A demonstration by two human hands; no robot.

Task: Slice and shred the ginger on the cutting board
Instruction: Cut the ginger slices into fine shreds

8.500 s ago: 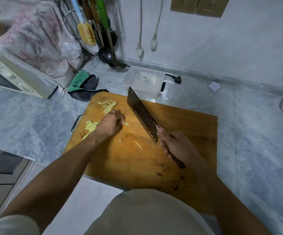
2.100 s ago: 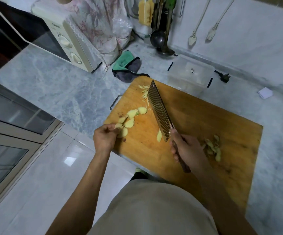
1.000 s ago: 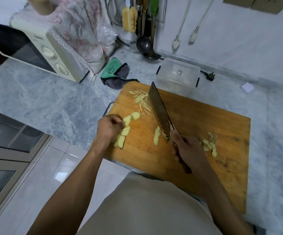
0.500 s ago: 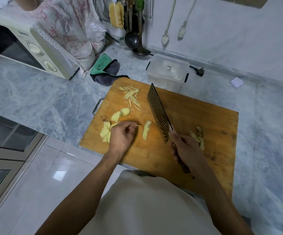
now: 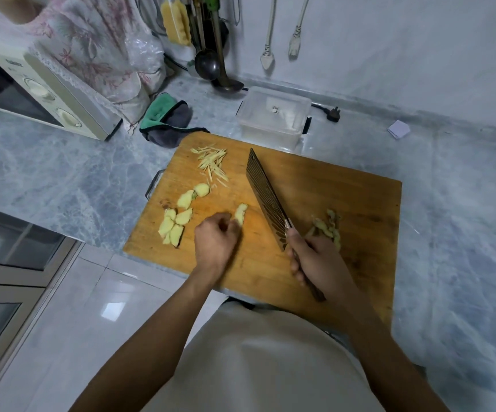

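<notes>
A wooden cutting board (image 5: pixel 315 197) lies on a grey marbled desk (image 5: pixel 62 173), its near edge close to the desk's front. The right hand (image 5: pixel 318 263) has its grip closed around the dark handle of a cleaver (image 5: pixel 266 197), whose ridged blade runs away from the person toward the far side of the board, edge down near the wood. The left hand (image 5: pixel 215 242) is over the board's near-left part with fingers curled, its fingertips touching the near end of a small stack of ginger slices (image 5: pixel 241 214) that lies just left of the blade; whether that grip pinches the stack or only presses it cannot be told, as the hand is blurred. Further left, a loose group of flat ginger slices (image 5: pixel 175 224) lies near the board's left edge, with two more trailing toward the far side. At the far-left corner sits a small pile of ginger shreds (image 5: pixel 212 163). To the right of the blade, just beyond the right hand, lies a heap of ginger peelings (image 5: pixel 328 227). Behind the board stand a clear lidded plastic box (image 5: pixel 273 114) and a green and grey cloth (image 5: pixel 166 118), and a cream microwave (image 5: pixel 38 93) sits on the desk's far left under a flowered cover.
</notes>
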